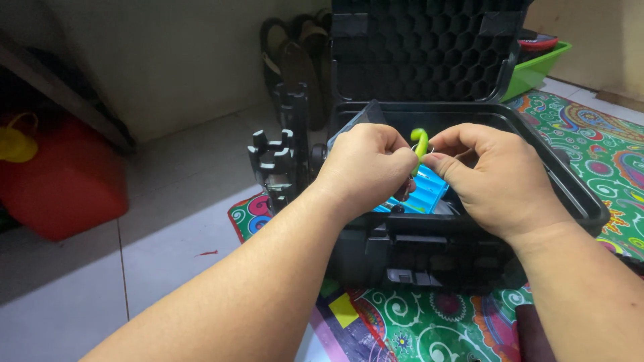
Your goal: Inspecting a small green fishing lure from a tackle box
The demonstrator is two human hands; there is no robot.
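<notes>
L hand (365, 167) & R hand (493, 177) fingers both pinch green hook (420, 142) above open black case (577, 194) rim.

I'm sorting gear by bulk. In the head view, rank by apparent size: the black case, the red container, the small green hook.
1. Black hard plastic case, open.
2. Red plastic container, farther away, so unsure.
3. Small bright green curved hook, pinched by both hands.

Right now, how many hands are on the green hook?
2. The left hand pinches the green hook from the left, the right hand from the right, both over the open black case. Its lower part is hidden.
</notes>
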